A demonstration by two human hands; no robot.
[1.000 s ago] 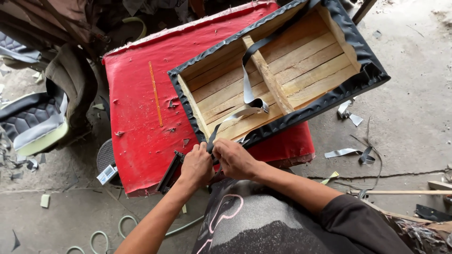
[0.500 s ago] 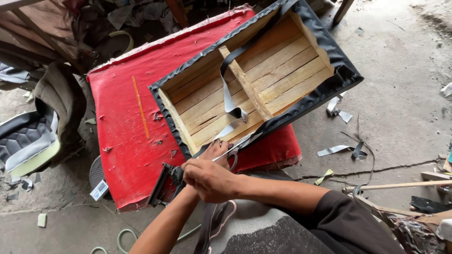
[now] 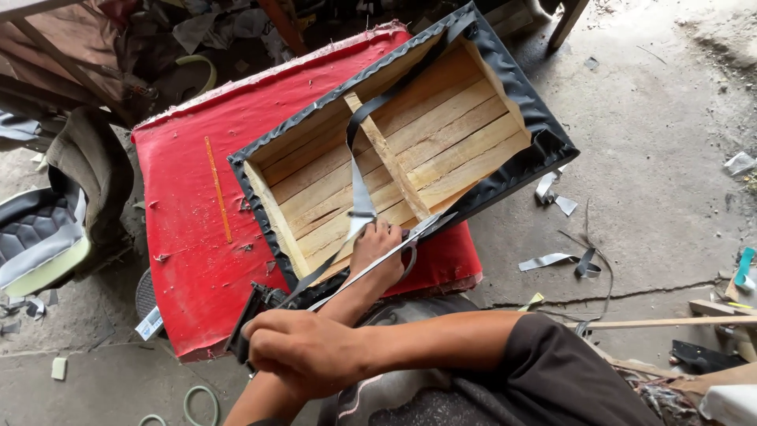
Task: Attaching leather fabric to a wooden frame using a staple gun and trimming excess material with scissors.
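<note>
Scissors (image 3: pixel 434 227) have moved out over the near edge of the wooden frame (image 3: pixel 441 134), my left hand (image 3: pixel 377 251) curled round them, while my right hand (image 3: pixel 303 355) has pulled back, fisted by the black strip's (image 3: pixel 356 170) near end, seemingly ready for cutting.

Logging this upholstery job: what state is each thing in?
Wooden frame: open side up, lying on the red cushion.
Strap: pulled taut over the frame's edge.
Scissors: held in left hand.
Black tool: gripped by right hand.
</note>
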